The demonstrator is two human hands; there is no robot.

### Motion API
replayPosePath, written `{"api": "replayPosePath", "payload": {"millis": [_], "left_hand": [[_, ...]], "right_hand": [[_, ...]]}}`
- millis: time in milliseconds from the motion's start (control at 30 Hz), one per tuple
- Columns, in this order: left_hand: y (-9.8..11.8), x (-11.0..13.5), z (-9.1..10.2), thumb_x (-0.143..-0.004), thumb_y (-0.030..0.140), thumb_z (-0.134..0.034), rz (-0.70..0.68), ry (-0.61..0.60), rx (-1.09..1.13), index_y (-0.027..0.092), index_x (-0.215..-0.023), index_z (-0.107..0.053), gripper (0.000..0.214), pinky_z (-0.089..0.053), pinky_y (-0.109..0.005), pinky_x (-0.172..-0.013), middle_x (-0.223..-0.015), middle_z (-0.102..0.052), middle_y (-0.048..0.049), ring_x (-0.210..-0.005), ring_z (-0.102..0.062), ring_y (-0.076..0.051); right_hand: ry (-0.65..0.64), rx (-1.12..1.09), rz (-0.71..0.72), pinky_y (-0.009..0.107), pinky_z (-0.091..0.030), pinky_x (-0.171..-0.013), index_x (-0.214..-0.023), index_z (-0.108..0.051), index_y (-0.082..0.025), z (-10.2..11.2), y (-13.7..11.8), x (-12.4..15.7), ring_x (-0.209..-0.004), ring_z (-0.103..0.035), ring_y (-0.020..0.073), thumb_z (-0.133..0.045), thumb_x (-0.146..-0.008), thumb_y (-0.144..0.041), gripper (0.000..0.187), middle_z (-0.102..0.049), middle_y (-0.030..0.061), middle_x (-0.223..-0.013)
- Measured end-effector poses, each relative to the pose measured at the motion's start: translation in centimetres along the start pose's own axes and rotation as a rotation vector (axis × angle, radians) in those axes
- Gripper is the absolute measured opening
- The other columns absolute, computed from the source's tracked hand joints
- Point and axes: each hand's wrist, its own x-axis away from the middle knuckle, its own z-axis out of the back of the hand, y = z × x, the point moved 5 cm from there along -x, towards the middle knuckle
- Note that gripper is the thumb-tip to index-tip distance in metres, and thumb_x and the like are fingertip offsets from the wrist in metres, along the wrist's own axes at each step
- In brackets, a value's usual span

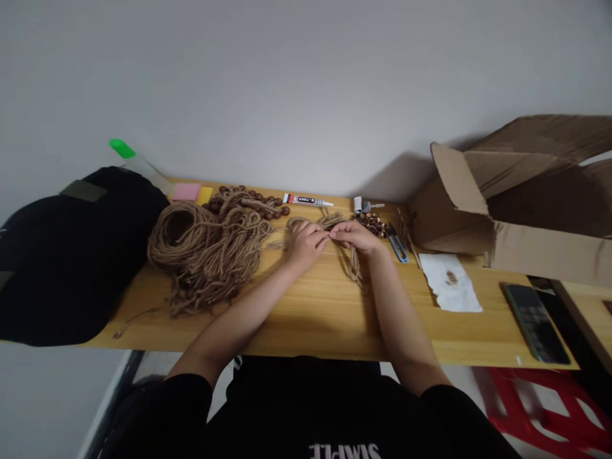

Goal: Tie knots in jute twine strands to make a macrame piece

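Fingertips nearly meeting, a person's left hand (305, 245) and right hand (357, 236) pinch a thin strand of twine (327, 237) above a wooden tabletop (306, 312), its ends lost behind the fingers. Loose cords (354, 264) trail below the right palm, while more lie partly hidden behind both hands. Just beyond stands a row of small items: a B-7000 glue tube (306, 200), a heap of brown, shiny pieces (373, 224) too small to identify, and blue-handled snips (398, 246). To the left, a twine coil (162, 241) touches a tangle of knotted cords (224, 261), with round brown beads (282, 203) behind. To the right, a white paper sheet (444, 299) bears a brown patch, its nature unclear, near a dark phone (535, 322). An open cardboard box (447, 217), its interior in shadow, runs out of frame at right; a black cap (81, 255) is cut off at left. Inverted lettering, cropped below, marks the person's black shirt (306, 408).
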Motion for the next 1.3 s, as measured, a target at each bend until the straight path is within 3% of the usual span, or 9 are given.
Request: {"api": "replayPosePath", "payload": {"millis": [167,433,967,1300], "left_hand": [[0.08,-0.01,-0.04,-0.082,0.022,-0.057,-0.034,0.018,-0.002,0.017,-0.082,-0.067,0.011,-0.042,-0.033,-0.074,-0.077,-0.063,-0.0041,-0.08,-0.052,-0.018],[-0.12,-0.02,-0.28,-0.082,0.022,-0.057,0.004,-0.052,-0.013,0.019,-0.081,-0.067,0.011,-0.042,-0.033,-0.075,-0.077,-0.062,-0.0039,-0.081,-0.052,-0.018],[0.18,0.13,-0.24,-0.085,0.025,-0.052,-0.048,-0.122,-0.137,0.019,-0.074,-0.068,0.02,-0.039,-0.032,-0.069,-0.07,-0.058,-0.0043,-0.078,-0.051,-0.019],[-0.09,0.06,-0.39,-0.084,0.023,-0.054,-0.021,-0.141,-0.093,0.019,-0.075,-0.067,0.016,-0.04,-0.032,-0.068,-0.072,-0.057,-0.004,-0.079,-0.051,-0.019]], "right_hand": [[-0.002,0.017,-0.009,0.022,-0.012,-0.041,-0.067,-0.06,-0.011,0.07,0.13,0.04,-0.036,-0.027,0.0031,-0.068,-0.065,-0.04,0.03,-0.04,-0.0085,-0.038],[0.024,0.019,-0.013,0.022,-0.013,-0.041,-0.068,-0.061,-0.011,0.09,0.15,0.06,-0.037,-0.028,0.0031,-0.07,-0.062,-0.042,0.033,-0.041,-0.0081,-0.039],[0.042,0.012,-0.029,0.022,-0.014,-0.041,-0.067,-0.063,-0.01,0.08,0.31,-0.08,-0.037,-0.029,0.003,-0.069,-0.06,-0.034,0.026,-0.043,-0.0081,-0.039],[0.07,0.026,0.007,0.021,-0.017,-0.041,-0.067,-0.062,-0.01,-0.23,0.24,0.55,-0.038,-0.03,0.0033,-0.066,-0.062,-0.037,0.028,-0.043,-0.0076,-0.041]]}}
